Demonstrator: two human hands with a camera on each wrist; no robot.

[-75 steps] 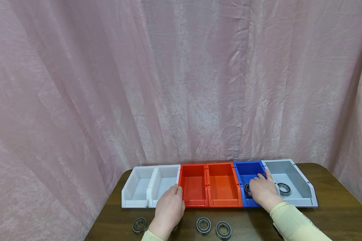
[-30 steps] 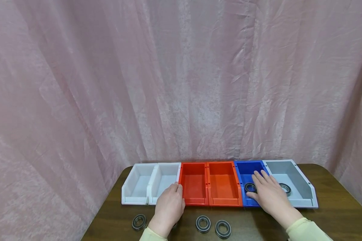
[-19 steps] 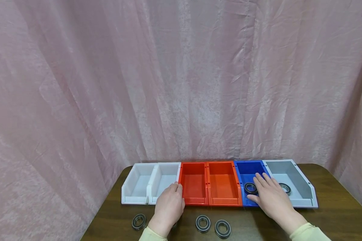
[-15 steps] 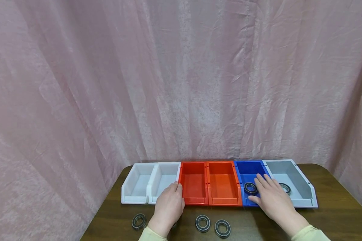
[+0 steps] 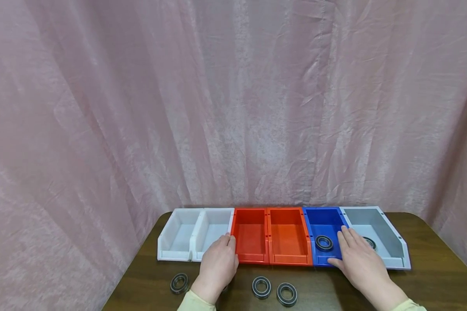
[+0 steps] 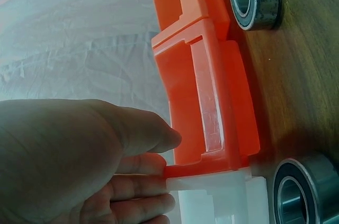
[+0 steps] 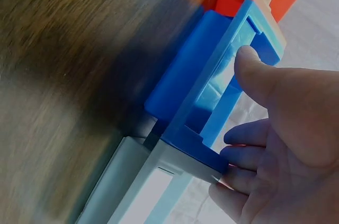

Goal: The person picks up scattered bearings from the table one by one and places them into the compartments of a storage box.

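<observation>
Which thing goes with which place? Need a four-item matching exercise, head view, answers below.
Things:
1. blue bin
2. curtain
3. red bin
4. gray bin

Places:
A. third from left in the row
B. right end of the row
C. second from right in the row
D. behind the row

Pairs: 1-C, 2-D, 3-A, 4-B

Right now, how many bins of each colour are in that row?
White bins: 2
Red bin: 1
Orange bin: 1
Blue bin: 1
Grey bin: 1
Total: 6
</observation>
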